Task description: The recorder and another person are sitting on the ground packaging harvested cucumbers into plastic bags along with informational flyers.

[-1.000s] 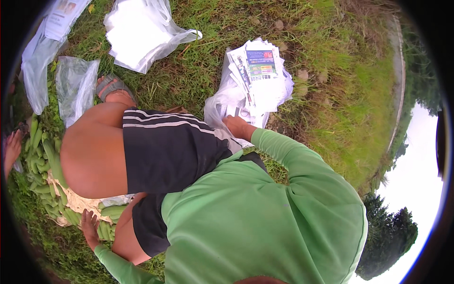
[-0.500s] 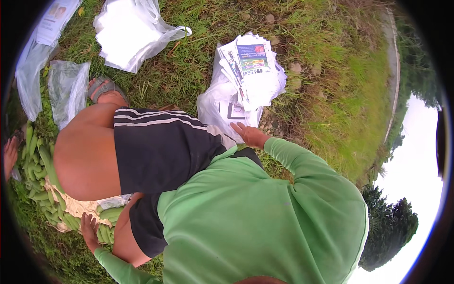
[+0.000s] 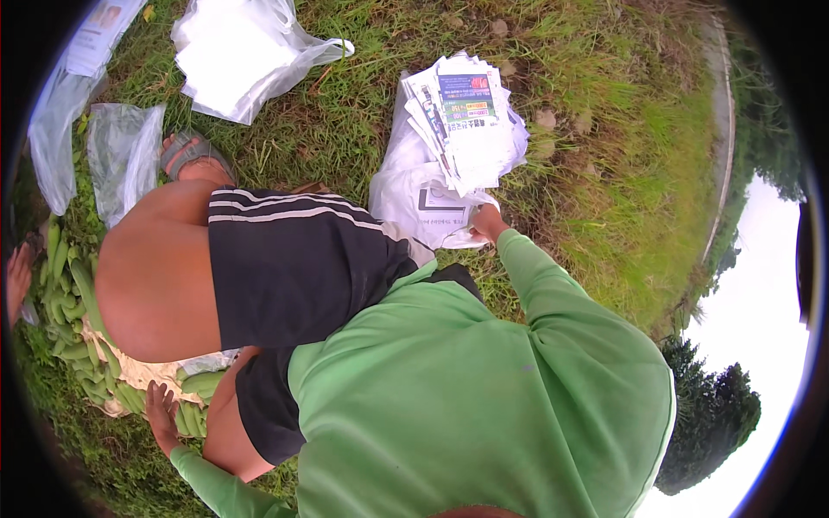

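My right hand (image 3: pixel 489 224) grips the loose edge of a white plastic bag (image 3: pixel 406 186) on the grass beside my hip, thumb and fingers closed on it. A stack of printed paper sheets (image 3: pixel 475 129) lies on top of the bag, fanned unevenly. My left hand (image 3: pixel 161 419) rests low beside my leg, its fingers spread and nothing in them. It is nearest to a spread of long green vegetables (image 3: pixel 69 306), cucumber-like in shape, which lie on and around a crumpled beige sheet (image 3: pixel 147 373). My knee hides part of the vegetables.
Another clear plastic bag (image 3: pixel 324 52) with white papers (image 3: pixel 233 60) lies in the grass beyond my sandalled foot (image 3: pixel 197 158). Empty-looking clear bags (image 3: pixel 125 160) lie at the left. Small stones (image 3: pixel 544 119) dot the grass, and a pale road edge (image 3: pixel 721 138) runs along the right.
My right hand has moved from lying open on the white bag to its right edge and closed on it. The bag and paper stack have shifted slightly right. The left hand has barely moved.
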A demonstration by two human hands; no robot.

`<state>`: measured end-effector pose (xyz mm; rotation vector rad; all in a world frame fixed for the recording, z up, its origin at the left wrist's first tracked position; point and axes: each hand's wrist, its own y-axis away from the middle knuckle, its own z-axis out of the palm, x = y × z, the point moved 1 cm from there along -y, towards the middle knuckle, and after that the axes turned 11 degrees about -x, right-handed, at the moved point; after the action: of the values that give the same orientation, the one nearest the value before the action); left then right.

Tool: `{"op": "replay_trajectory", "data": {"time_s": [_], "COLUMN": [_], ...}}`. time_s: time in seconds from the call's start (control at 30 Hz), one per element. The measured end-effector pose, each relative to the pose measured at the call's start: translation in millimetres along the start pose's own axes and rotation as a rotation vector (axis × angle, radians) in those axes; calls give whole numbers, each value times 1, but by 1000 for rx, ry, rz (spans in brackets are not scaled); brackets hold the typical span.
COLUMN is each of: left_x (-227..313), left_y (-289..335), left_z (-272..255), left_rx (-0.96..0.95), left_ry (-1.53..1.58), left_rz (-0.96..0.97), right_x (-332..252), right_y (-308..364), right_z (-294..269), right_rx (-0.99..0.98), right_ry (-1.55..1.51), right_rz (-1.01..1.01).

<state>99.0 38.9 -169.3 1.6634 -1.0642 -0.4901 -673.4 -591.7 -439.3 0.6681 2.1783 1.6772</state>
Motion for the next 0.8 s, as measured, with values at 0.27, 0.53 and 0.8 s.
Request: {"op": "replay_trajectory", "data": {"time_s": [0.27,0.53,0.8], "left_x": [0,-25,-15], "left_y": [3,-27,-33], "left_z": [-9,1,9], "left_rx": [10,-24,-65], "left_ry": [21,61,37], "left_rz": [30,36,31], "right_x": [2,40,46], "right_y": [-23,-21,-14], "right_z": [44,24,7], "right_rx": [-94,-42,-59], "right_ry": [-409,-313,-318], "right_rz": [129,172,120]}}
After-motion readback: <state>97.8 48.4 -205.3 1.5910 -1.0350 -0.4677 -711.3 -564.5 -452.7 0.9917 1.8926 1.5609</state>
